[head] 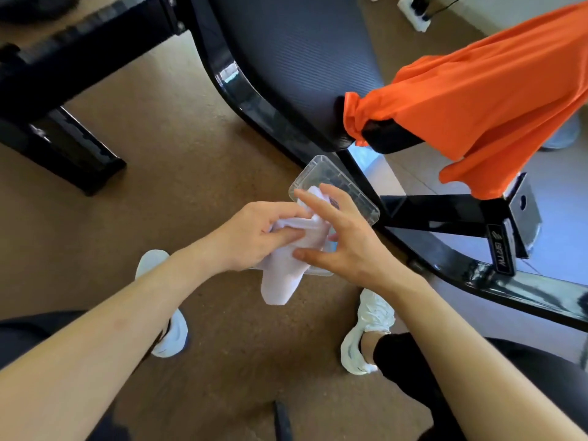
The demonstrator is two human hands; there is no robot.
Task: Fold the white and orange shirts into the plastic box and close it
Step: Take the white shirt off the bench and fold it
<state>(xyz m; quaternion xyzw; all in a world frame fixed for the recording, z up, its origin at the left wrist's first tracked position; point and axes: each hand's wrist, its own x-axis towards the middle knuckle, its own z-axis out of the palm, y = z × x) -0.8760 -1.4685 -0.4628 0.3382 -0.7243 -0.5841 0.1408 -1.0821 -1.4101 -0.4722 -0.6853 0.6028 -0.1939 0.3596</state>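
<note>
Fingers (281,214) of the left hand (251,233) curl round the white shirt (283,278) and pinch it with the thumb. The right hand (346,240) has its fingers spread wide and mostly straight. Its thumb touches the cloth, and its fingertips reach over the top of the bundle. The white shirt is bunched up small between both hands, right above the plastic box (335,173). One soft end hangs down below the hands, outside the box, so it is not all in yet.

The shirt looks light and floppy. It can bend any way and may pop open, so I think it is best to hold it at the folded middle and push it down flat with open fingers. The box is clear, hard and thin, with round corners. It sits on the brown floor (191,138), which looks rough like carpet. The box may slide if pushed hard. I cannot see a lid.

The orange shirt (477,100) hangs well apart, up on the right, over a black padded bar (391,135) of a shiny black machine (254,100). It looks thin and smooth, and it is not folded yet. Two white shoes (369,329) stand on the floor below the hands
</note>
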